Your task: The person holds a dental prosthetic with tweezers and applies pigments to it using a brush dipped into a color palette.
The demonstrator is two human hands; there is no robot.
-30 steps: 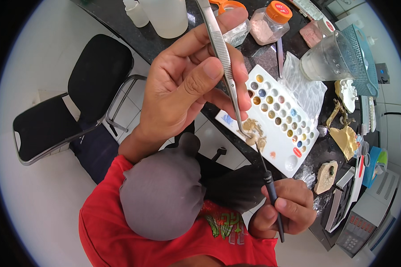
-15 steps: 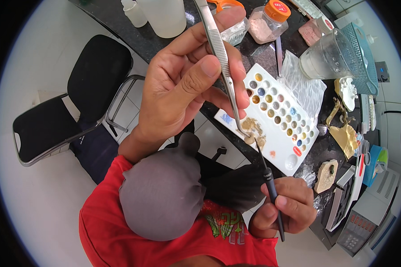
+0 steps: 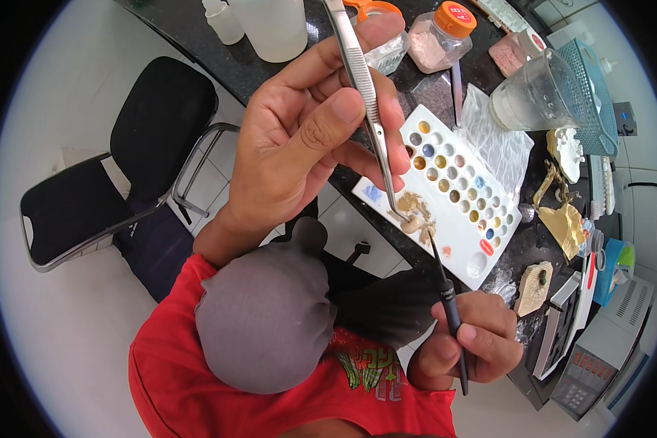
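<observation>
My left hand is closed around a pair of metal tweezers. Their bent tips grip a small tooth-coloured piece, seen against the white palette. In my right hand is a slim black brush, pinched between thumb and fingers. Its dark pointed tip is over the brownish paste smeared on the palette, just right of the small piece; whether it touches the paste I cannot tell. Rows of round wells with coloured pastes fill the palette's far right part.
Beyond the palette are an orange-lidded jar of pink powder, a clear cup and a blue basket. Dental casts lie to the right. A white bottle stands far left, near a black chair.
The brush tip has shifted from against the small piece to the paste at its right, and my right hand moved slightly right. The tweezers have barely moved.
</observation>
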